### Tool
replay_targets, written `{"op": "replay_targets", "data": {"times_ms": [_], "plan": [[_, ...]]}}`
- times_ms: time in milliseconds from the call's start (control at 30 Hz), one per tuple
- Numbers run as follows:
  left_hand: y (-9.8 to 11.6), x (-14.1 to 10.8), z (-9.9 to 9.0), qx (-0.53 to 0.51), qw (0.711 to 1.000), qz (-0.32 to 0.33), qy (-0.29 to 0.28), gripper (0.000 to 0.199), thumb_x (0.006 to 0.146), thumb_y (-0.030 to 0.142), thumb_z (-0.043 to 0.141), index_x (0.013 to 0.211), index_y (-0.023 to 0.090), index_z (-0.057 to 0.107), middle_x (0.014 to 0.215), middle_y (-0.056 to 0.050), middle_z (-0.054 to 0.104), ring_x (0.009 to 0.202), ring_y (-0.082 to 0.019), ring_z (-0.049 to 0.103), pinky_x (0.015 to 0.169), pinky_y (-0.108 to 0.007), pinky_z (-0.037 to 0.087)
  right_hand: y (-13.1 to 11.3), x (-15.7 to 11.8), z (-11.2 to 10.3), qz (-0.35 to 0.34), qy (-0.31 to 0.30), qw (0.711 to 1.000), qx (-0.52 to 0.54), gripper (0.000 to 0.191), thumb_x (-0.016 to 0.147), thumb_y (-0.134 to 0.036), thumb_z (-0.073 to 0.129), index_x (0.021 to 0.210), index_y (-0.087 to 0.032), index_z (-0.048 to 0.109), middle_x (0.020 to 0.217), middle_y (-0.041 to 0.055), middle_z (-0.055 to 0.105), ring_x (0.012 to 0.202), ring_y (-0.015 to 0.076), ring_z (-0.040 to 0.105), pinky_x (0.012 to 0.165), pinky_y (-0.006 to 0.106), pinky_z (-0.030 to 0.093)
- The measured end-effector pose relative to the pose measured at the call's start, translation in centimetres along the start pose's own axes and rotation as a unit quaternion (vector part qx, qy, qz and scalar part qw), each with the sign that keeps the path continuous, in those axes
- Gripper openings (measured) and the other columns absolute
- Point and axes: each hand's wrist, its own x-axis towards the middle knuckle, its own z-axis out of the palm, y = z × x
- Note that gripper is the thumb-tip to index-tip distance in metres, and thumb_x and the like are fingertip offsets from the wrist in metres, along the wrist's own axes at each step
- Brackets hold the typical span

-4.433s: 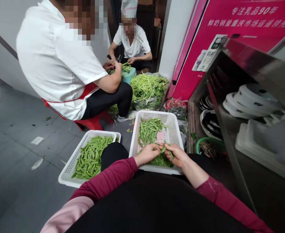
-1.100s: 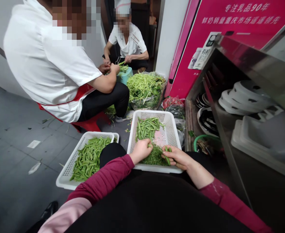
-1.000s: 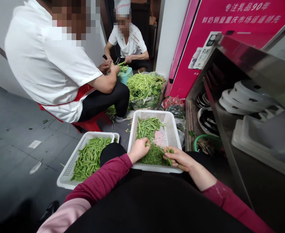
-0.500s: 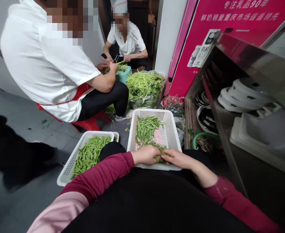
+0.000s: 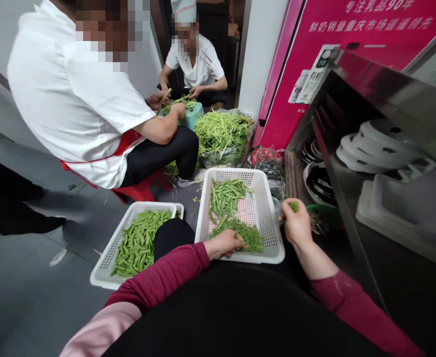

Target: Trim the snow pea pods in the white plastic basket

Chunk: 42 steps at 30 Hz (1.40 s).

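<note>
A white perforated basket (image 5: 273,223) is directly before me, with green pea pods (image 5: 227,196) in its far left part and a heap of fine green sprigs (image 5: 250,238) at its near end. My left hand (image 5: 227,243) rests at the near edge of the heap, fingers curled together; what they hold, if anything, is hidden. Beyond the basket's right side, my right hand (image 5: 297,220) is raised and closed, with a small green scrap (image 5: 294,206) showing between its fingers. It partly covers a green-rimmed bin (image 5: 324,210) under the shelf.
A second basket (image 5: 101,277) of pods stands at my left. Two people in white, one on a red stool (image 5: 143,191), handle green stalks near a heap of greens (image 5: 223,131). Metal shelving (image 5: 346,223) with white containers borders the right. Someone's dark legs (image 5: 13,198) are at far left.
My hands have parted: the right has moved right and up, out of the basket, while the left stays over the sprigs. The dark legs at left have shifted.
</note>
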Motion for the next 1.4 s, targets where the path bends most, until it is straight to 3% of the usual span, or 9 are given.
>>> {"op": "replay_targets", "data": {"times_ms": [100,167,267,467,700,833,1033,1233,1400], "plan": [[0.1,0.4,-0.1,-0.004,1.0,0.013,-0.025,0.021,0.061,0.026,0.062,0.059,0.016,0.043,0.04,0.01,0.032,0.031,-0.002,0.025,0.031,-0.016,0.019,0.2,-1.7,0.8,0.025,-0.266,0.954,-0.135,0.018,0.064,-0.031,0.064,0.075,-0.019,0.059,0.057,-0.004,0.054,0.05,0.0102,0.047,0.051,0.023,0.038],[0.2,0.8,-0.1,0.005,0.999,0.018,-0.04,0.022,0.059,0.023,0.062,0.058,0.016,0.041,0.038,0.01,0.031,0.031,-0.003,0.026,0.032,-0.016,0.02,0.6,-3.3,2.0,0.025,-0.34,0.921,-0.188,0.014,0.063,-0.029,0.064,0.072,-0.019,0.062,0.064,-0.0013,0.06,0.061,0.0136,0.053,0.06,0.026,0.041],[-0.1,1.2,-0.1,0.017,0.998,0.031,-0.047,0.02,0.059,0.019,0.063,0.063,0.015,0.044,0.04,0.01,0.034,0.033,-0.004,0.032,0.034,-0.016,0.027,1.3,-4.4,3.2,0.017,-0.314,0.928,-0.197,0.012,0.065,-0.029,0.062,0.072,-0.019,0.062,0.073,0.0003,0.063,0.069,0.0149,0.055,0.067,0.027,0.041],[-0.4,0.0,-0.8,0.146,0.98,0.132,0.007,0.021,0.079,0.026,0.043,0.095,0.014,0.048,0.055,0.005,0.047,0.04,-0.007,0.044,0.042,-0.019,0.038,1.3,-3.1,1.8,0.139,-0.253,0.95,-0.117,0.023,0.071,-0.043,0.055,0.074,-0.021,0.049,0.036,-0.0095,0.039,0.031,0.0076,0.031,0.033,0.019,0.022],[0.8,-1.5,-0.7,0.461,0.829,0.306,0.079,0.023,0.085,0.027,0.034,0.078,0.015,0.052,0.074,-0.006,0.055,0.068,-0.015,0.053,0.066,-0.025,0.041,1.0,-2.9,1.9,0.215,-0.241,0.946,-0.008,0.03,0.067,-0.046,0.06,0.073,-0.021,0.045,0.032,-0.0117,0.035,0.028,0.0049,0.024,0.03,0.016,0.016],[0.9,-1.9,-0.2,0.519,0.793,0.308,0.082,0.025,0.085,0.025,0.031,0.08,0.015,0.054,0.073,-0.008,0.057,0.064,-0.017,0.054,0.064,-0.027,0.041,1.2,-3.6,2.5,0.225,-0.244,0.943,-0.01,0.03,0.067,-0.046,0.059,0.073,-0.02,0.046,0.033,-0.0114,0.036,0.028,0.0046,0.024,0.03,0.016,0.016],[0.8,-1.7,0.9,0.528,0.79,0.293,0.107,0.016,0.073,0.021,0.043,0.067,0.015,0.057,0.068,-0.007,0.059,0.062,-0.016,0.053,0.062,-0.025,0.039,0.5,-5.0,3.2,0.228,-0.28,0.932,-0.043,0.026,0.067,-0.04,0.06,0.08,-0.018,0.052,0.038,-0.0113,0.035,0.03,0.0042,0.028,0.03,0.016,0.019],[0.9,-0.8,-3.1,0.443,0.824,0.191,0.296,0.026,0.078,0.02,0.035,0.066,0.015,0.058,0.06,-0.004,0.056,0.06,-0.015,0.052,0.061,-0.025,0.037,-0.5,-4.6,1.7,0.278,-0.353,0.893,0.029,0.029,0.068,-0.042,0.06,0.082,-0.018,0.051,0.048,-0.0086,0.045,0.031,0.0022,0.025,0.031,0.015,0.015],[0.8,-1.6,-3.1,0.5,0.797,0.223,0.255,0.033,0.077,0.018,0.04,0.108,0.015,0.051,0.098,-0.008,0.056,0.082,-0.017,0.055,0.071,-0.026,0.041,-0.1,-4.6,1.0,0.292,-0.354,0.888,0.039,0.03,0.066,-0.042,0.061,0.078,-0.017,0.051,0.048,-0.0075,0.046,0.032,0.0027,0.026,0.031,0.016,0.014]]}}
